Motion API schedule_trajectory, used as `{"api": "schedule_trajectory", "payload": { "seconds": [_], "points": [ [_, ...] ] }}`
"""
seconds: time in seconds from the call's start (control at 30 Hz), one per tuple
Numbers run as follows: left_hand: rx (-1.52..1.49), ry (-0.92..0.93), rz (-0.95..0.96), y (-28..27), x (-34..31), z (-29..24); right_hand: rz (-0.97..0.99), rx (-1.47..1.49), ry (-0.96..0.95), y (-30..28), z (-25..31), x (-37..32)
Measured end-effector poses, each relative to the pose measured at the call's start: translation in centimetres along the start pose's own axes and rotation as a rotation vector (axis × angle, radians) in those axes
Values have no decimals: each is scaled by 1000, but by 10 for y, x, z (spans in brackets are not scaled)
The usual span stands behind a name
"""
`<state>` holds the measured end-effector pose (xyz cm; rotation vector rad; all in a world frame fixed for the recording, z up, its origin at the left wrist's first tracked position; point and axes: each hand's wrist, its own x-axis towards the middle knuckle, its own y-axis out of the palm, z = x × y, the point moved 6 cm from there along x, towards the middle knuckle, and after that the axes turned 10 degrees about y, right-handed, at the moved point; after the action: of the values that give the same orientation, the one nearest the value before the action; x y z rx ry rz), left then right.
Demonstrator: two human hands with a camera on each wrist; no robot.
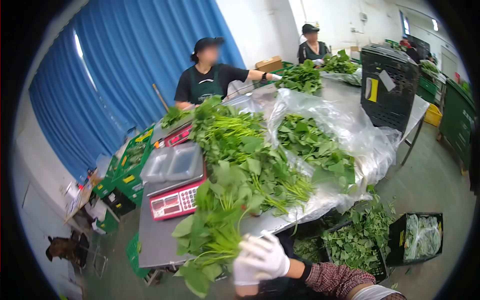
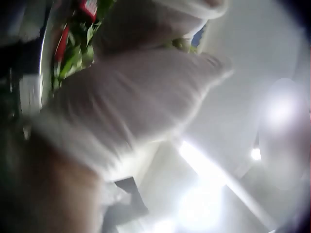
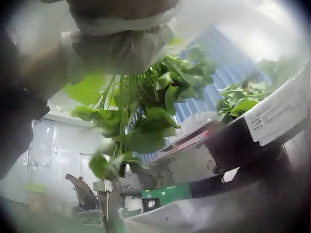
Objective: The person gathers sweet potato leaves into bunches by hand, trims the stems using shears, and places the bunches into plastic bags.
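Where stems (image 3: pixel 121 94) gather, white-gloved right hand (image 1: pixel 270 255) clasping floppy leafy bunch (image 1: pixel 210 235), left hand (image 1: pixel 245 274) adjoining, grip unclear.

No text can be read. Printed lines are seen on a white label (image 3: pixel 274 116), but they are blurred. The display and keys of the red scale (image 1: pixel 175 201) are too small to be made out. Yellow tags on the green crates (image 1: pixel 131 172) left of the scale are likewise illegible.
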<state>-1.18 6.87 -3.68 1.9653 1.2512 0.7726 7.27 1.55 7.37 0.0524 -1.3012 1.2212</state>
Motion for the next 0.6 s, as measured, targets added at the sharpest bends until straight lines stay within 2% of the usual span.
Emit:
{"api": "schedule_trajectory", "payload": {
  "seconds": [0.03, 0.07, 0.1, 0.13, 0.17, 0.23, 0.27, 0.3, 0.33, 0.37, 0.43, 0.5, 0.57, 0.6],
  "points": [
    [939, 204, 0, -1, -7, -21, 50, 97, -33, 0, 6, 2],
    [494, 61, -262, 41, -6, -42, 154, 173, -56, 7, 5, -1],
    [46, -85, -513, 81, -6, -60, 152, 152, -73, -4, -4, 9],
    [-132, 151, -47, 38, 8, -65, 28, 120, 77, -16, -27, 14],
    [-2, 218, -258, 34, 10, -74, -90, 86, 220, -27, -52, 15],
    [18, 303, -291, 21, 16, -80, -26, -379, 484, -44, -95, 21],
    [17, 308, -283, 26, 17, -79, 77, -494, 536, -44, -113, 19],
    [14, 297, -354, 31, 15, -75, 182, -608, 588, -43, -129, 14],
    [13, 286, -424, 31, 14, -73, 176, -609, 586, -42, -135, 11],
    [-3, 271, -344, 24, 14, -69, 190, -643, 549, -39, -138, 8],
    [25, 230, -369, 18, 14, -63, 209, -676, 512, -33, -146, 3],
    [20, 199, -389, 13, 13, -59, 118, -614, 568, -36, -155, -2],
    [20, 173, -413, 12, 11, -57, -225, -15, 836, -65, -169, -10],
    [74, 171, -453, 11, 10, -55, -225, 345, 1109, -71, -179, -17]
  ]
}}
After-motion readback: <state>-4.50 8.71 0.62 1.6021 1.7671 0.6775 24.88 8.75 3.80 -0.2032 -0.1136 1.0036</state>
